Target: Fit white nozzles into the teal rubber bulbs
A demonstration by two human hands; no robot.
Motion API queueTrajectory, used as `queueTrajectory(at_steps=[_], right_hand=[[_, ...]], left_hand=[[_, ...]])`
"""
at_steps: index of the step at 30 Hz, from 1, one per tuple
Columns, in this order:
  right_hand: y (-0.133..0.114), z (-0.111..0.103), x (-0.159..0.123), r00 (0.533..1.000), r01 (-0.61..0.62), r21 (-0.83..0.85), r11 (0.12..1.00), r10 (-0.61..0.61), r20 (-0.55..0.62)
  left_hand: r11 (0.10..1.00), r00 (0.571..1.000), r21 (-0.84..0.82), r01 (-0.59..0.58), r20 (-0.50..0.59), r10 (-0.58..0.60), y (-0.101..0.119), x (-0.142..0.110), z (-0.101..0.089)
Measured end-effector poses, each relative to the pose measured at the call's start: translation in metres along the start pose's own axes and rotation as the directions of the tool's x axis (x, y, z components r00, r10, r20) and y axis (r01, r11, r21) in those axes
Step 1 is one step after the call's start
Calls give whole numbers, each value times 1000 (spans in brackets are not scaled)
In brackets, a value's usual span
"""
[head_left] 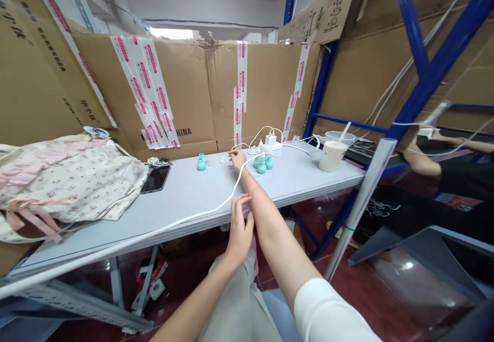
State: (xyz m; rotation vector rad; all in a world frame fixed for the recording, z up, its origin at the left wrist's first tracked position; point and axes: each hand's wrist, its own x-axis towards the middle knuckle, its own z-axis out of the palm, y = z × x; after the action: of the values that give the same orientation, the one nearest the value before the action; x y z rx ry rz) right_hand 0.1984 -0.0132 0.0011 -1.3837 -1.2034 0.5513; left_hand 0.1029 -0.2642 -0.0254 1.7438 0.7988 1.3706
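Observation:
My right hand [237, 159] reaches over the grey-white table [185, 187], its fingers pointing left and slightly apart; I see nothing held in it. Just left of its fingertips lies a small clear piece [224, 160], too small to name. A small teal bottle [201, 163] stands further left. Several teal round-bodied bottles [261, 166] are grouped right of that hand, some with pale pointed tops. My left hand [241, 226] hovers at the table's front edge, fingers loosely bent and apart, beside my right forearm, holding nothing.
A thick white cable [200, 212] crosses the table towards a white plug [271, 140]. A floral bag [88, 177] and dark phone [156, 179] lie left. A drink cup [332, 154] with a straw stands right. Cardboard [193, 89] walls the back. Another person's arm [422, 164] shows at right.

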Motion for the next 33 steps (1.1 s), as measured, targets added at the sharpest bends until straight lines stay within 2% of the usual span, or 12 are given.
queueTrajectory(at_steps=[3, 6, 10, 13, 16, 18, 20, 21, 24, 27, 30, 33], right_hand=[[-11, -13, -3, 998, 56, -46, 997, -58, -36], [-30, -23, -12, 985, 89, -247, 965, -122, -125], [-50, -41, -27, 944, -119, -541, 832, -74, -322], [-53, -62, -31, 887, -154, -686, 712, -206, -413], [-49, -88, -32, 893, -109, -799, 591, -294, -340], [-45, -102, -32, 921, -88, -843, 531, -279, -272], [-42, -111, -34, 941, -78, -868, 491, -252, -227], [-41, -113, -35, 948, -76, -877, 475, -239, -212], [-38, -113, -37, 973, -73, -897, 436, -167, -161], [-37, -112, -36, 991, -71, -912, 403, -77, -111], [-36, -113, -33, 994, -59, -919, 391, -62, -90], [-36, -118, -29, 996, -44, -927, 373, -58, -71]], left_hand=[[995, 996, 60, -76, 51, 73, 33, -15, 1], [975, 967, 87, -206, 171, 189, 45, 7, -3], [965, 972, 144, -220, 114, 205, 31, 44, 4], [986, 991, 106, -132, 15, 131, 32, 31, 19], [997, 997, -5, -72, 16, 72, 51, -9, 31], [995, 989, -86, -43, 137, 55, 64, -29, 34], [986, 967, -158, -47, 240, 85, 68, -33, 34], [982, 965, -178, -58, 241, 101, 66, -28, 34], [976, 988, -206, -62, 127, 90, 47, 0, 36], [956, 994, -293, 5, 110, 29, 29, 18, 42], [927, 995, -370, 57, 98, -22, 31, 4, 50], [922, 995, -379, 78, 85, -49, 52, -31, 53]])
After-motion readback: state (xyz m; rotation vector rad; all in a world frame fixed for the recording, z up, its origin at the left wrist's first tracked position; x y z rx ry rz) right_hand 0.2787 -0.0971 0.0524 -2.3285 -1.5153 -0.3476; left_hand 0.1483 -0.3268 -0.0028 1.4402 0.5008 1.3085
